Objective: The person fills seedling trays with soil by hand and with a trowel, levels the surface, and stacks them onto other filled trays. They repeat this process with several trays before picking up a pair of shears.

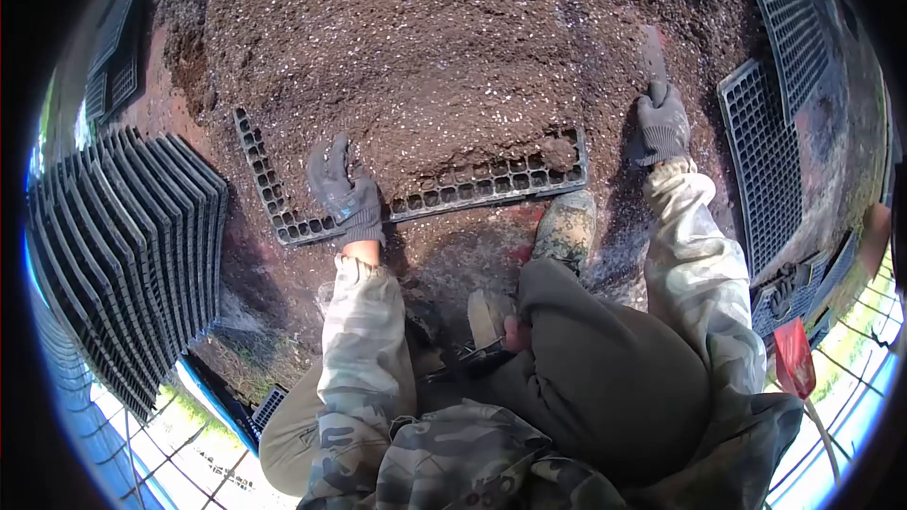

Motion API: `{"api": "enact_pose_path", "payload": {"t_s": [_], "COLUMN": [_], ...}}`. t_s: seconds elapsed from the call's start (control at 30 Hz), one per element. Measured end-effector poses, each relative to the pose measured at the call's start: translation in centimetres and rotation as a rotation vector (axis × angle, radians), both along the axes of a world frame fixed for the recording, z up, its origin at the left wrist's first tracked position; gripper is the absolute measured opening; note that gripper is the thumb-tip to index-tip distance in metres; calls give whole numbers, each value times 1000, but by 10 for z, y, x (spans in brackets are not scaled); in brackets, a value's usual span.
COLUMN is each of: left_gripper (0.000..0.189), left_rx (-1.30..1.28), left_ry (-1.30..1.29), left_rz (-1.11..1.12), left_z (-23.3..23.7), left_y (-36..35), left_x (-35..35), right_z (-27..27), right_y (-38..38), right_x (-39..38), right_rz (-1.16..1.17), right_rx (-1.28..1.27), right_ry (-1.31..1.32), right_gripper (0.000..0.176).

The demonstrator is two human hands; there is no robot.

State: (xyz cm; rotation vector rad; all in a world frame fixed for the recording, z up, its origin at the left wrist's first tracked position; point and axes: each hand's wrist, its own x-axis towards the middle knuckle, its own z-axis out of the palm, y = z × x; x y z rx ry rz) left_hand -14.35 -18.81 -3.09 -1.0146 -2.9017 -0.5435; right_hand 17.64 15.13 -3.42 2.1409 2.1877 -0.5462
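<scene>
A black seedling tray (510, 185) lies on the ground before me, mostly buried under dark potting soil (406, 57) flecked with white. Only its left and near rows of cells show. My left hand (344, 191), in a grey glove, rests over the tray's near-left part with its fingers stretched and somewhat apart. To the right of the tray, my gloved right hand (661, 123) is closed round the lower end of a flat scraper (653, 52). Its thin greyish blade points away from me over the soil; the grip is hidden in the glove.
A tall stack of black trays (132, 236) stands at the left. More seedling trays (763, 161) lie at the right. A red-bladed shovel (795, 359) is at the lower right. My boot (565, 227) is close to the tray's near edge.
</scene>
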Motion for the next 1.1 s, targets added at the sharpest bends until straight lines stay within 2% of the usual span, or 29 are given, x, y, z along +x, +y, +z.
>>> {"api": "enact_pose_path", "payload": {"t_s": [0.1,0.17,0.2,0.23,0.3,0.37,0.47,0.5,0.53,0.63,0.67,0.73,0.77,0.83,0.87,0.9,0.97,1.0,1.07,1.1], "left_gripper": [64,55,40,40,36,42,44,39,33,26,31,32,29,24,28,27,32,32,47,47], "left_rx": [9,327,431,425,74,223,209,144,78,-33,41,-49,7,86,213,192,249,244,20,20], "left_ry": [-35,-211,-299,-302,-282,-138,-104,-75,-45,-67,-98,-219,-154,-305,-282,-284,-124,-123,323,318], "left_rz": [-81,-231,-294,-302,-309,-627,-737,-827,-916,-998,-957,-858,-803,-561,-449,-336,-316,-307,-330,-326], "left_z": [15,26,32,39,54,64,61,51,44,25,23,33,35,62,55,55,45,32,5,5], "left_y": [26,45,59,71,100,137,162,165,166,163,159,145,137,121,108,98,85,82,76,82], "left_x": [6,4,8,18,49,79,135,149,154,127,112,82,68,42,27,12,-17,-18,-14,-5], "right_z": [-5,1,5,6,4,8,8,9,11,3,-2,0,-1,-3,3,6,-4,-5,1,1], "right_y": [1,0,-1,-1,-2,-3,-3,-4,-4,1,0,0,1,0,-1,-3,1,2,-1,-1], "right_x": [5,3,1,1,2,-1,-2,-3,-4,0,3,3,3,4,2,0,5,5,2,1], "right_rz": [30,31,44,54,52,67,32,35,36,15,-10,-11,-8,16,34,55,41,19,27,31], "right_rx": [22,14,0,-13,-4,-1,-3,-3,-8,1,7,-6,-12,-17,3,24,4,8,9,9], "right_ry": [37,18,22,29,28,46,30,26,28,5,-15,1,17,36,38,38,36,44,55,50], "right_gripper": [45,44,44,44,42,43,40,40,42,45,47,47,48,47,46,45,44,45,45,45]}}
